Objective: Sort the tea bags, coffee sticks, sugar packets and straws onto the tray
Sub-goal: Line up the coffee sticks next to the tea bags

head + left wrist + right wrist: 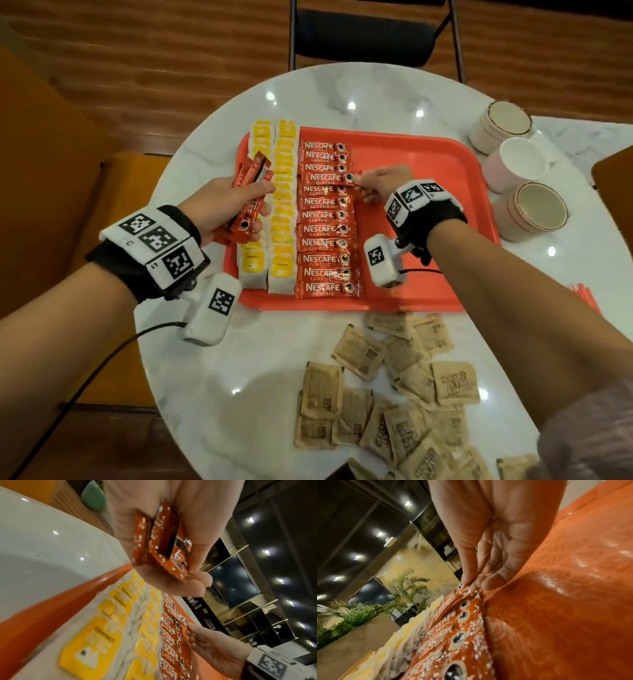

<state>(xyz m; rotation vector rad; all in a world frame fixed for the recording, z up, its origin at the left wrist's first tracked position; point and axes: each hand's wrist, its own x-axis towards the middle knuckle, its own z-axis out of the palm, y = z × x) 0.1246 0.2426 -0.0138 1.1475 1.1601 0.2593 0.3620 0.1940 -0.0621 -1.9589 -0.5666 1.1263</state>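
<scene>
A red tray (428,164) lies on the white table. Two columns of yellow-and-white tea bags (282,209) fill its left side, and a column of red Nescafe coffee sticks (325,229) runs beside them. My left hand (226,209) hovers over the tea bags and grips a bundle of coffee sticks (251,192) (163,545). My right hand (380,181) pinches the right end of one coffee stick (329,178) in the column, fourth from the far end. In the right wrist view its fingertips (467,581) meet on that stick's end. Brown sugar packets (394,394) lie scattered on the near table.
Three white cups (513,164) stand on the table right of the tray. Red straws (585,294) peek out behind my right forearm. A black chair (370,34) stands beyond the table, and an orange seat (51,171) is at the left.
</scene>
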